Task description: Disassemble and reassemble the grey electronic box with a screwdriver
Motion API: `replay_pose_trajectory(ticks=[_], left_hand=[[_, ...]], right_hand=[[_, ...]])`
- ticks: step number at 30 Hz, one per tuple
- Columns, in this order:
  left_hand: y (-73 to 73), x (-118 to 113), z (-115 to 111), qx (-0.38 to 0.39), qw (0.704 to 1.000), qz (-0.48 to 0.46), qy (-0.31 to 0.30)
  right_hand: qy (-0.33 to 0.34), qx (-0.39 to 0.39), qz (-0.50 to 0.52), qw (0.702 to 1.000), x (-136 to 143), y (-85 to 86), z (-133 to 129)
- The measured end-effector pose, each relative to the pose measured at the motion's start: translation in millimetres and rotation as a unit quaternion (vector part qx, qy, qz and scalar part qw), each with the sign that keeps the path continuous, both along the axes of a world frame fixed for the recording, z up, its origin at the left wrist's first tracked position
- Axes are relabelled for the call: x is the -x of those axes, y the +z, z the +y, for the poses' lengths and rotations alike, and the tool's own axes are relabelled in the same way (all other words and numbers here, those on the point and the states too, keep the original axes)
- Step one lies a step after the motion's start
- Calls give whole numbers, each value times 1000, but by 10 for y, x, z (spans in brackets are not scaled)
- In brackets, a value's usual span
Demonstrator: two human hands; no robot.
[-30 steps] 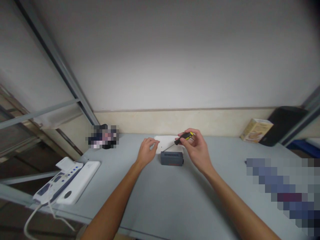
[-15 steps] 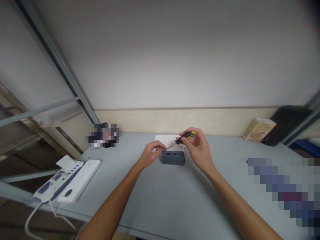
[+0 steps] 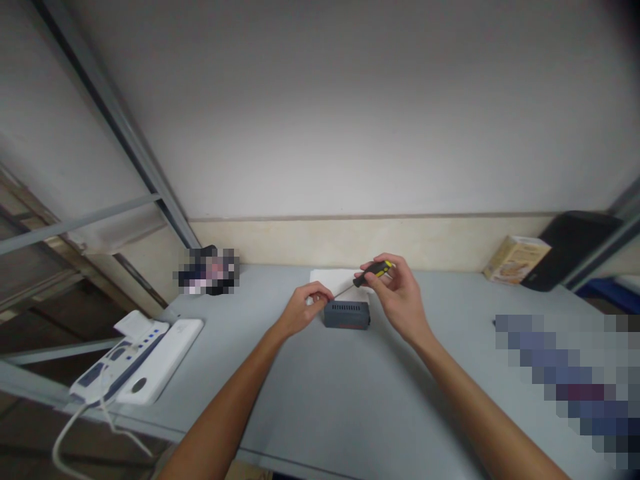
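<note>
Right hand clamped on screwdriver; left hand at its tip, closure indeterminable. Below grips, vented grey case: red marking illegible.

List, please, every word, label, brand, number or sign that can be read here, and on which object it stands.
No text can be read clearly.
Gray slotted box: reddish marking low on the front, too small to read.
Yellow carton: printed, but too blurred to read.
Black object beside the carton: small pale mark, illegible.
</note>
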State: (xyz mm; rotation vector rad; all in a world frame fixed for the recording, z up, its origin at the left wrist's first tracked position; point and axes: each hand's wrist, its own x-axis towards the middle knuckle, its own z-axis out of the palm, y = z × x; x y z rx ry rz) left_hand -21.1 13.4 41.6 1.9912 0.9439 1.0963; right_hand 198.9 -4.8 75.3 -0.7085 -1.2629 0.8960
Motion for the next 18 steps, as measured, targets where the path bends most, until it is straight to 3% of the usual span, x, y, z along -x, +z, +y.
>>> replay_pose_trajectory(ticks=[18], left_hand=[[-13,7,12,35,999,-16,-13]], right_hand=[[4,2,7,1000,12,-14,3]])
